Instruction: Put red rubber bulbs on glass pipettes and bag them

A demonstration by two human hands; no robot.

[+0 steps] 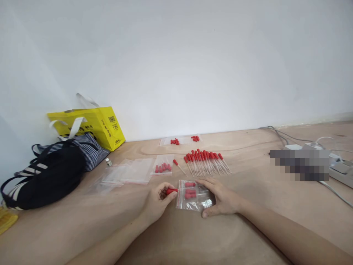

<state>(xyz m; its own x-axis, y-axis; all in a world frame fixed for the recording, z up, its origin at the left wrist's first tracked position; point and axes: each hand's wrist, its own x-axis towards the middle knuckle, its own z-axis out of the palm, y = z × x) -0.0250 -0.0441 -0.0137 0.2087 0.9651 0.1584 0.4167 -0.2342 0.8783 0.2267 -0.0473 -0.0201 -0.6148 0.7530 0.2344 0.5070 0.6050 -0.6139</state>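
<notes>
My left hand [161, 198] pinches a dropper by its red rubber bulb [172, 191]. The dropper points right, at the red-striped mouth of a clear zip-lock bag [202, 203]; how far its tube reaches in I cannot tell. Several droppers with red bulbs [190, 191] lie inside that bag. My right hand [220, 197] grips the bag's closed end between thumb and fingers. Just beyond the hands lies a pile of loose droppers [205, 160], bulbs pointing away from me. One single dropper [180, 168] rests left of the pile.
A bag of droppers [161, 167] and flat zip-lock bags [135, 171] lie to the left, near a small vial [109, 162]. Two filled bags [180, 141] lie by the wall. A yellow bag [113, 129] and black bag [55, 173] stand left; cables [336, 193] run right.
</notes>
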